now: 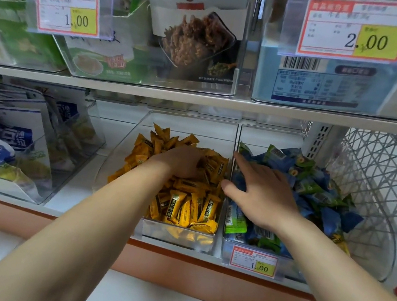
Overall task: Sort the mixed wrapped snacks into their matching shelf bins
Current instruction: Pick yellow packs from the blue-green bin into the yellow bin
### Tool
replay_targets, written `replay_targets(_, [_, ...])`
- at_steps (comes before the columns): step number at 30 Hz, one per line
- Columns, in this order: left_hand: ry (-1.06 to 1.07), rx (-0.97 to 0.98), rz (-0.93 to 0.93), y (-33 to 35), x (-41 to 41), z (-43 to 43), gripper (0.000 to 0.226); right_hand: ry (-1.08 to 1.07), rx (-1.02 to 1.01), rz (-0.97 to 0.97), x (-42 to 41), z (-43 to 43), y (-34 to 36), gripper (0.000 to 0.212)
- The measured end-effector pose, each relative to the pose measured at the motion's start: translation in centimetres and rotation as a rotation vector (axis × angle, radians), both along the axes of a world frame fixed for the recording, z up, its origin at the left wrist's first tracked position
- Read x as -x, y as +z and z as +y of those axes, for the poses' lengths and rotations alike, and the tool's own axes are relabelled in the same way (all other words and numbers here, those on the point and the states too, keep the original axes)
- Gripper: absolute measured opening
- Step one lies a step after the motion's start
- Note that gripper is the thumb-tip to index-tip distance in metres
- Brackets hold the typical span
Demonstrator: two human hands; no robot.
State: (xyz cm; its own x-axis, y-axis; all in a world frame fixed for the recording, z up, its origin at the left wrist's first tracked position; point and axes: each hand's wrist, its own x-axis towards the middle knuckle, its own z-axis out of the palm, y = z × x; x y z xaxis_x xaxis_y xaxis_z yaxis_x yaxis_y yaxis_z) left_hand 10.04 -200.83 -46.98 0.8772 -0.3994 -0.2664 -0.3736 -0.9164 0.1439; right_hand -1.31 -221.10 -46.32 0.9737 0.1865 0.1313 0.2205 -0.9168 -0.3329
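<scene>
Shelf [200,98]: L grip [181,160] in yellow snacks [191,206], state unclear; R grip [263,194] flat on blue snacks [332,218].

Glossy yellow film wrappers [183,205] fill a smooth clear plastic bin [191,124], with shiny blue-and-green wrappers [316,189] just right of it, a matt white plastic lattice basket [375,178] farther right and a paper price tag [254,262] below-right.

Yellow snacks [183,207] fill the middle clear bin [125,144]; blue and green snacks [315,192] heap the right bin [225,245]
</scene>
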Motion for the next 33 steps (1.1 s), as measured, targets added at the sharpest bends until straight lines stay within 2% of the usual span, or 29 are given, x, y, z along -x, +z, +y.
replay_targets(7, [0.082, 0.077, 0.034, -0.7, 0.7, -0.2, 0.067, -0.009, 0.008, 0.026, 0.3, 0.0, 0.2, 0.084])
replay_targets(13, [0.067, 0.103, -0.006, -0.6, 1.1, 0.5, 0.051, -0.008, 0.017, 0.039, 0.6, 0.0, 0.4, 0.085])
replay_targets(22, [0.038, 0.177, -0.007, 0.0, 1.5, 1.8, 0.013, 0.005, 0.025, 0.049, 0.6, 0.0, 0.5, 0.084])
replay_targets(26, [0.181, 0.509, -0.250, 2.2, 3.8, 2.3, 0.009, -0.011, 0.013, 0.005, 1.1, 0.3, 1.1, 0.077])
replay_targets(29, [0.250, 0.849, -0.325, 4.4, 6.7, 2.5, 0.008, -0.004, -0.046, -0.175, 2.0, 1.2, 2.1, 0.066])
replay_targets(31, [0.264, 1.054, -0.264, 5.7, 9.4, 2.0, 0.007, 0.029, -0.275, -0.199, 3.0, 2.2, 2.9, 0.058])
replay_targets(33, [0.286, 1.188, -0.170, 6.2, 11.9, 1.2, 0.004, 0.071, -0.613, -0.100, 4.1, 3.4, 3.8, 0.046])
